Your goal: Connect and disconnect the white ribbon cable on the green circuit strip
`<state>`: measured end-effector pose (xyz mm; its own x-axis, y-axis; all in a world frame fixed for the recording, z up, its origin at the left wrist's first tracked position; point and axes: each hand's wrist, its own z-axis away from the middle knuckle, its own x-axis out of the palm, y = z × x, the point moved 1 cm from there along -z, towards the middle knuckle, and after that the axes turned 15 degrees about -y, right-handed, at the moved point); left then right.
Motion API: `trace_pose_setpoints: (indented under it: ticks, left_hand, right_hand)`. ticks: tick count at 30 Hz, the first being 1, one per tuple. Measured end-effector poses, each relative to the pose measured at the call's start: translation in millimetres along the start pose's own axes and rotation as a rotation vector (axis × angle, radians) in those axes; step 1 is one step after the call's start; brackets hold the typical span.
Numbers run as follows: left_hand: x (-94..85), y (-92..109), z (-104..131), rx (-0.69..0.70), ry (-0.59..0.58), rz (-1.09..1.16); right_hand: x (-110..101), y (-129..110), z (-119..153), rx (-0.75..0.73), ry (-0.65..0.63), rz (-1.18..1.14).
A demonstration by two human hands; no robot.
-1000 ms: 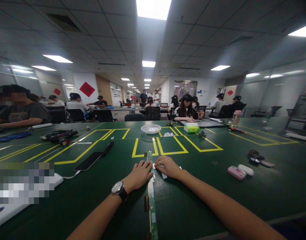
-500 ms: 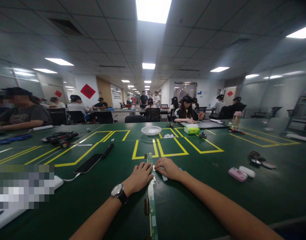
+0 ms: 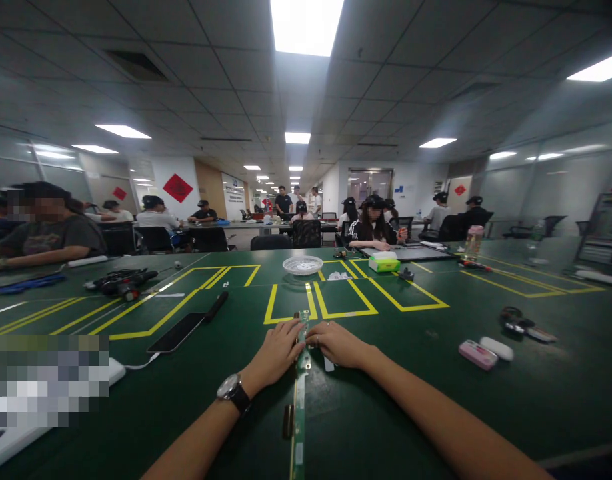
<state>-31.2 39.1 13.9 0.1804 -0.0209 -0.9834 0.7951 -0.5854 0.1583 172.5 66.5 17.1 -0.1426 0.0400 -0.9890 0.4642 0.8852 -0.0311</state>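
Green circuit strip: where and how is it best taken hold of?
Probably pinch the circuit strip by both long edges, from above, just nearer the wearer than the left hand: it looks narrow, flat and uncovered there. Farther down, a brown tab juts from its left edge, best avoided.

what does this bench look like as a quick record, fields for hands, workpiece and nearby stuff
left hand: fingers on the green circuit strip
left wrist: watch
right hand: fingertips at the strip's right edge, grip unclear
beyond strip: white basket
left of strip: phone, white cable
right of strip: pink case
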Motion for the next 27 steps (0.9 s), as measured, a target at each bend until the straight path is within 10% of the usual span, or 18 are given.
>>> trace_pose_setpoints:
  ticks: [12,27]
  left_hand:
    - [-3.2,2,4,-0.029,0.012,0.003]
    - [-2.3,4,5,-0.036,-0.038,0.022]
  right_hand:
    - [-2,83,51,0.837,-0.016,0.127]
    - [12,99,56,0.786,-0.083,0.033]
